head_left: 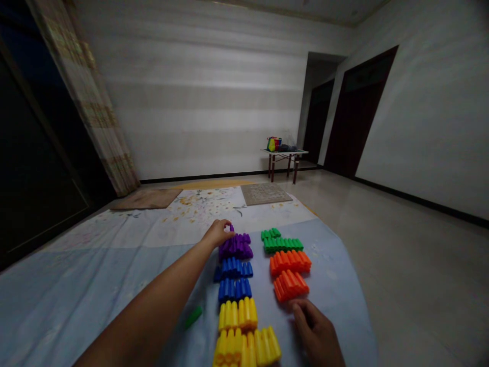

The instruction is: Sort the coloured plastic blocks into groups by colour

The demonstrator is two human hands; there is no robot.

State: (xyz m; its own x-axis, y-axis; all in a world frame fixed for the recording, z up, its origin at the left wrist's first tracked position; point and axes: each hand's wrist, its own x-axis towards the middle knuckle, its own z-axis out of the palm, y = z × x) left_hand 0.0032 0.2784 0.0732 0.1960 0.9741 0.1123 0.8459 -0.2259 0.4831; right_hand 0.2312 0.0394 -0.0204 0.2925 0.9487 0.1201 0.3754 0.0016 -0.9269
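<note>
My left hand point(218, 233) reaches to the far end of a column of plastic pieces, its fingers pinching a purple plastic peg point(231, 229). Beneath it lies a pile of purple pegs point(237, 247). Nearer me in the same column come blue pegs point(234, 289), then yellow pegs point(239, 315). My right hand point(317, 334) rests on the cloth just below the orange pegs point(290, 285), fingers curled, tips close together, with nothing visible in them. Green pegs point(283, 245) sit beyond the orange ones. One loose green peg point(193, 317) lies beside my left forearm.
A blue and white flowered cloth point(336, 285) covers the surface. Two mats lie at its far side, one brown point(148, 199), one grey-beige point(265, 194). Beyond, a small table point(301, 152) holds a colourful item point(273, 144). Tiled floor point(401, 255) lies to the right.
</note>
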